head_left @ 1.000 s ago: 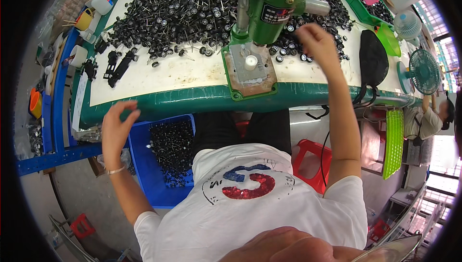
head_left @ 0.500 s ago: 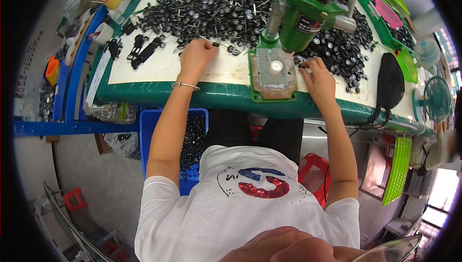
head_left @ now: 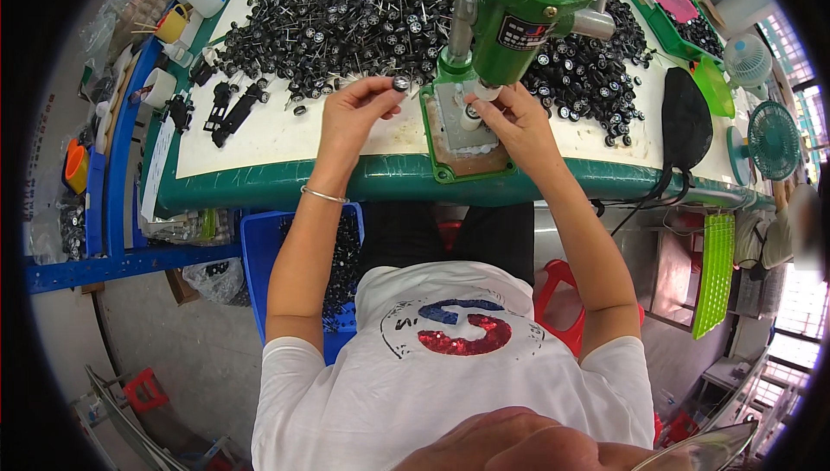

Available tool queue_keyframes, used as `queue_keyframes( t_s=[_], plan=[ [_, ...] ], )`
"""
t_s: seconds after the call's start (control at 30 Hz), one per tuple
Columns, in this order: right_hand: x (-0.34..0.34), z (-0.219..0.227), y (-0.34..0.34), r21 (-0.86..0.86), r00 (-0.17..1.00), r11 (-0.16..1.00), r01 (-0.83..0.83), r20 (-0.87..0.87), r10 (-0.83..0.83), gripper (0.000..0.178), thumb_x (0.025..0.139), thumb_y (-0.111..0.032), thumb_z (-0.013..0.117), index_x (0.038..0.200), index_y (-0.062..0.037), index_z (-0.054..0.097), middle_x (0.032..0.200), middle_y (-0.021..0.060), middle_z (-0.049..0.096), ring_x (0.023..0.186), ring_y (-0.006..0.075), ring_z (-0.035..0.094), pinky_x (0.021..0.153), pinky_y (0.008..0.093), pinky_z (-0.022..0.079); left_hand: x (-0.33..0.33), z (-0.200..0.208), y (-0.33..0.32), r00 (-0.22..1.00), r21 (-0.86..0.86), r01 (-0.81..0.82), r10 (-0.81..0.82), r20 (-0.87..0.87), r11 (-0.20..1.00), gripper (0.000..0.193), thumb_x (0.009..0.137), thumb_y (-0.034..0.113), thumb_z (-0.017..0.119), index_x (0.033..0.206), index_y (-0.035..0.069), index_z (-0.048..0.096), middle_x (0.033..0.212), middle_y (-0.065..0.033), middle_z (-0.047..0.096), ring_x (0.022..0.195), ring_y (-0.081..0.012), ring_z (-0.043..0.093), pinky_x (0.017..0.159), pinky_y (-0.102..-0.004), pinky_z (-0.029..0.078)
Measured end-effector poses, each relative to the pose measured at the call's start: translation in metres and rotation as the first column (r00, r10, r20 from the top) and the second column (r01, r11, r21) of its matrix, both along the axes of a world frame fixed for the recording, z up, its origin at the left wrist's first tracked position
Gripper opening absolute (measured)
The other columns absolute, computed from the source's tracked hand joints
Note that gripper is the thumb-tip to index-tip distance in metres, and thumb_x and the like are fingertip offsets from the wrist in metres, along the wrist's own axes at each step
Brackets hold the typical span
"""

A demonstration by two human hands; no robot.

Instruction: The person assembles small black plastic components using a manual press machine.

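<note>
My left hand (head_left: pixel 354 112) pinches a small black toy wheel on a thin axle (head_left: pixel 402 83) just left of the green press (head_left: pixel 510 26). My right hand (head_left: pixel 514 121) rests on the press base (head_left: pixel 454 138) and holds a small wheel (head_left: pixel 472 111) under the press head. Behind both hands a large heap of black wheels with axles (head_left: pixel 346 13) covers the white table top (head_left: pixel 268 134).
A blue crate of black parts (head_left: pixel 259 246) stands under the table by my left knee. Black toy car chassis (head_left: pixel 229 108) lie at the table's left. A black pouch (head_left: pixel 687 117), green trays (head_left: pixel 666 4), small fans (head_left: pixel 769 138) and a red stool (head_left: pixel 558 285) are at right.
My left hand came up from the blue crate to the wheel heap, then moved right to the press holding a wheel. My right hand came down from the far heap onto the press base.
</note>
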State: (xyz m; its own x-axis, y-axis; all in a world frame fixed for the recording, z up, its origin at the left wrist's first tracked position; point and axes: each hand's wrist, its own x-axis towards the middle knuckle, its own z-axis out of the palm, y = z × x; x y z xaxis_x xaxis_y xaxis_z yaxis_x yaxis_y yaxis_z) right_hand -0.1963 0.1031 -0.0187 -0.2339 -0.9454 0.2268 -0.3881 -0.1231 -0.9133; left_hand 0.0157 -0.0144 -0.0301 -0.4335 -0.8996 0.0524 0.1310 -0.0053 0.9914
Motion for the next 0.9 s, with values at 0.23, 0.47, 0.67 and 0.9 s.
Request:
queue_keyframes(
  t_s=[0.23,0.47,0.67,0.9],
  plan=[
    [-0.002,0.001,0.003,0.077,0.992,0.996,-0.038,0.124,0.028,0.023,0.092,-0.019,0.058,0.108,-0.0032,0.066,0.087,0.0013,0.058,0.070,0.0081,0.053,0.062,0.0225,0.043,-0.028,0.021,0.029,0.989,0.006,0.124,-0.123,-0.077,0.992,0.015,0.080,0.003,0.072,0.095,-0.001,0.070,0.083,-0.0028,0.067,0.074,-0.0074,0.060,0.068,-0.0208,0.048],
    [-0.026,0.007,0.005,0.047,0.932,0.995,0.084,0.349,-0.096,0.026,0.094,-0.016,0.055,0.115,-0.0025,0.064,0.086,-0.0003,0.062,0.066,0.0035,0.052,0.057,0.0177,0.039,-0.054,0.022,0.039,0.979,-0.172,0.201,-0.202,0.010,0.964,0.014,0.077,0.007,0.072,0.089,-0.001,0.071,0.083,-0.0004,0.065,0.075,-0.0066,0.056,0.069,-0.0218,0.043],
    [-0.044,0.059,0.003,0.002,0.938,0.982,0.188,0.296,-0.180,0.026,0.095,-0.018,0.054,0.113,-0.0023,0.065,0.082,-0.0006,0.061,0.066,0.0033,0.052,0.057,0.0175,0.039,-0.062,0.022,0.041,0.971,-0.132,0.194,-0.209,-0.114,0.972,0.013,0.078,0.006,0.072,0.089,-0.001,0.071,0.086,-0.0010,0.065,0.075,-0.0075,0.057,0.069,-0.0219,0.043],
    [-0.042,0.165,-0.046,-0.378,0.835,0.852,0.363,0.538,-0.117,0.026,0.093,-0.025,0.047,0.088,-0.0035,0.059,0.067,0.0021,0.052,0.056,0.0120,0.045,0.053,0.0256,0.036,-0.064,0.016,0.037,0.959,-0.134,0.205,-0.227,-0.172,0.970,0.011,0.078,0.004,0.071,0.088,-0.001,0.072,0.086,-0.0011,0.065,0.076,-0.0081,0.057,0.070,-0.0221,0.044]
  ],
)
